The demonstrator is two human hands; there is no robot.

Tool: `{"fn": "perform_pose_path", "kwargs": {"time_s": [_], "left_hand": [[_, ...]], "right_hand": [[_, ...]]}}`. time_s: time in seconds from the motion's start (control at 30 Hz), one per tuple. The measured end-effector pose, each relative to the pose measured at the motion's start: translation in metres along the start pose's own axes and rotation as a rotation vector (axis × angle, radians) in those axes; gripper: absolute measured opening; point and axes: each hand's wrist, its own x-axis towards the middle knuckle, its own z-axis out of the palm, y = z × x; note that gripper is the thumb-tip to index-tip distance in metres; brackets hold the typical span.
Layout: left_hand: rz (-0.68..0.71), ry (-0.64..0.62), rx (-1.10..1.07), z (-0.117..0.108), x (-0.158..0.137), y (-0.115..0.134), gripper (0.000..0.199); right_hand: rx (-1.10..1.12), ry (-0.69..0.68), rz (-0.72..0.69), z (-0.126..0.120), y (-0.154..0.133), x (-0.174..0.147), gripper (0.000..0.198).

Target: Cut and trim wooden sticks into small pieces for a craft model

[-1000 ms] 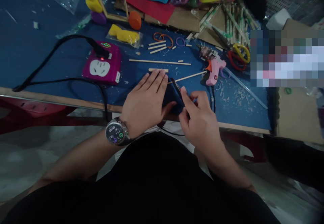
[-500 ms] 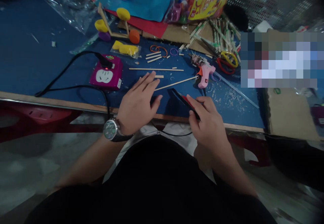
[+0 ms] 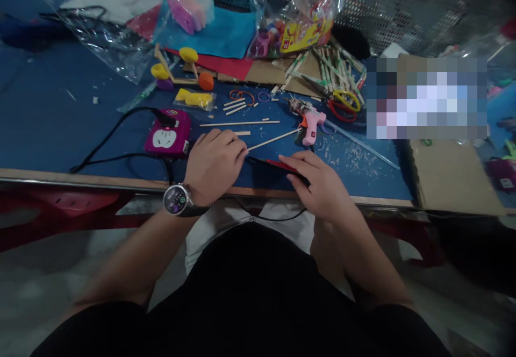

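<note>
My left hand [image 3: 215,161], a watch [image 3: 176,199] on its wrist, rests on the blue table with curled fingers. Its thumb and fingertips close on the near end of a thin wooden stick [image 3: 274,139], which slants up toward a pink glue gun [image 3: 312,126]. In my right hand [image 3: 320,182] is a slim black tool with a red grip [image 3: 278,164], its kind not clear. The tool's dark tip points left, close to the stick's held end. Beyond my left hand lie another wooden stick [image 3: 239,124] and a short flat wooden piece [image 3: 244,133].
A purple power socket [image 3: 168,134] with a black cable stands left. Behind are a small stick frame with clay wheels [image 3: 185,81], a yellow packet [image 3: 194,99], short sticks [image 3: 235,106], rubber bands and scissors [image 3: 344,105]. Cardboard [image 3: 451,177] lies at right.
My left hand has gone from flat, spread fingers to curled ones at the stick's end. My right hand has turned the black-and-red tool flatter and leftward. The camera view has shifted.
</note>
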Motion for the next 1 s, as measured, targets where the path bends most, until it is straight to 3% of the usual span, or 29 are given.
{"fn": "perform_pose_path", "kwargs": {"time_s": [0.17,0.33,0.4,0.5,0.57,0.67,0.73,0.83,1.0], "left_hand": [[0.016,-0.019,0.117,0.002,0.006,0.003,0.031],[-0.097,0.058,0.053,-0.011,0.011,-0.005,0.033],[-0.126,0.093,0.044,-0.022,0.015,-0.008,0.034],[-0.114,0.111,0.017,-0.039,0.027,-0.005,0.032],[-0.071,0.125,-0.003,-0.046,0.038,0.001,0.028],[0.106,0.119,-0.115,-0.050,0.059,0.011,0.025],[0.166,0.100,-0.212,-0.048,0.073,0.015,0.024],[0.165,0.074,-0.450,-0.042,0.087,0.014,0.022],[0.066,0.055,-0.719,-0.028,0.090,0.005,0.020]], "right_hand": [[-0.032,-0.031,-0.031,-0.004,0.013,0.013,0.044],[-0.108,-0.012,-0.090,-0.007,0.024,0.028,0.040],[-0.140,0.096,-0.152,-0.014,0.027,0.034,0.037],[-0.248,0.393,-0.307,-0.031,0.027,0.046,0.037],[-0.369,0.521,-0.422,-0.043,0.024,0.058,0.042],[-0.503,0.413,-0.388,-0.053,0.023,0.082,0.048],[-0.536,0.316,-0.378,-0.054,0.028,0.098,0.034],[-0.546,0.265,-0.363,-0.050,0.043,0.113,0.026],[-0.545,0.340,-0.423,-0.041,0.063,0.103,0.024]]}}
